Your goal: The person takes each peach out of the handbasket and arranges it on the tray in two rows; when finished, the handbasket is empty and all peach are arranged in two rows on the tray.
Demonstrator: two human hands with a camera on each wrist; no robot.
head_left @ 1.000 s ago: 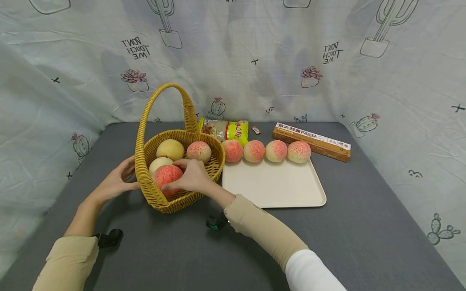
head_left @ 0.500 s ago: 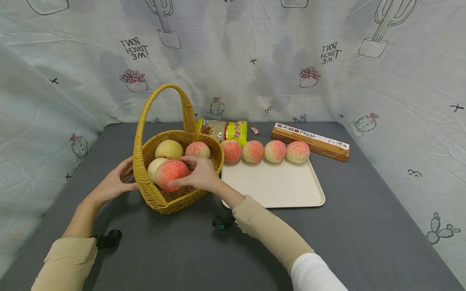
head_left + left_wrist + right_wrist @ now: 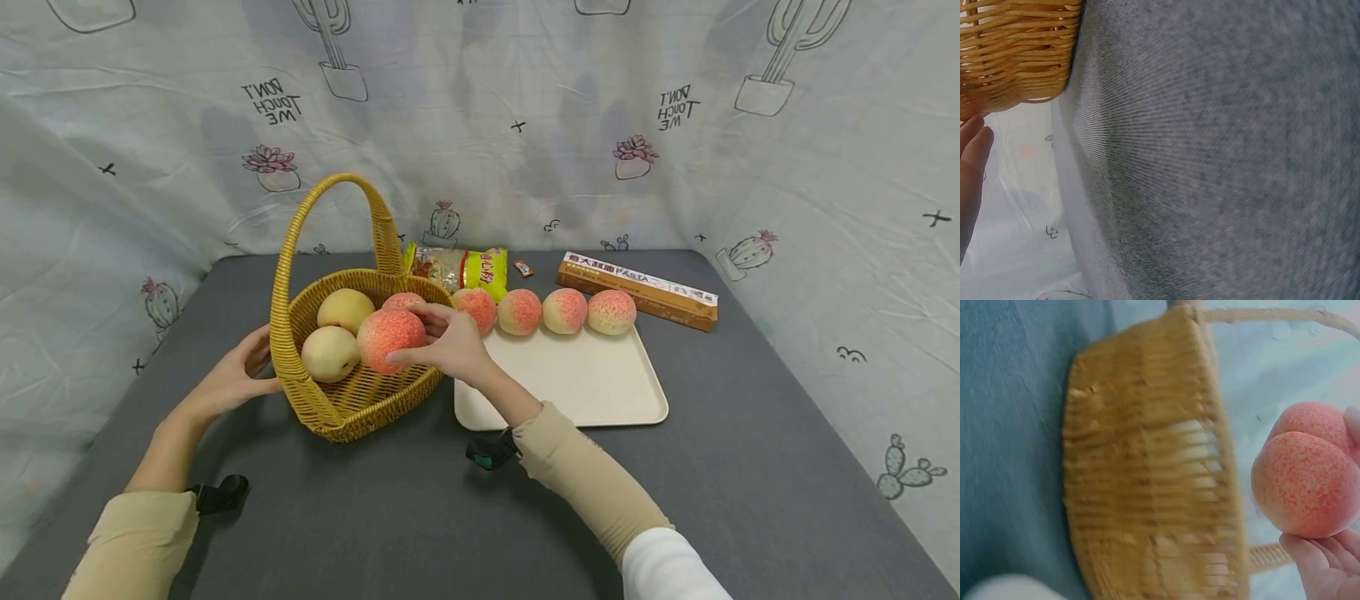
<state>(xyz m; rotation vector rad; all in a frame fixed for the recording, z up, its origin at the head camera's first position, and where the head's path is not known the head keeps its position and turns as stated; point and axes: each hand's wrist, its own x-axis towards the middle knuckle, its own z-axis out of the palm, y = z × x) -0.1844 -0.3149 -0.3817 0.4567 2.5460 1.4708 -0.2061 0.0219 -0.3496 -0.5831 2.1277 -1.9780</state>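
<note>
Right hand (image 3: 450, 346) gripping peach (image 3: 390, 340) above basket (image 3: 352, 400), left hand (image 3: 236, 379) steadying

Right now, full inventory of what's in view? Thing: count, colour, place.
Held peach: 1, pink-red, above the basket in the right hand.
Basket: 1, yellow wicker, table left of centre.
Fruit in basket: 3; two pale yellow, one pink mostly hidden.
Peaches in row: 4, pink, along the tray's far edge.
Tray: 1, cream, right of basket.
Snack packet: 1, yellow and clear, behind basket.
Pasta box: 1, orange-brown, behind tray.
Table: grey.
Left hand: rests against basket's side.
Right hand: grips the held peach.
</note>
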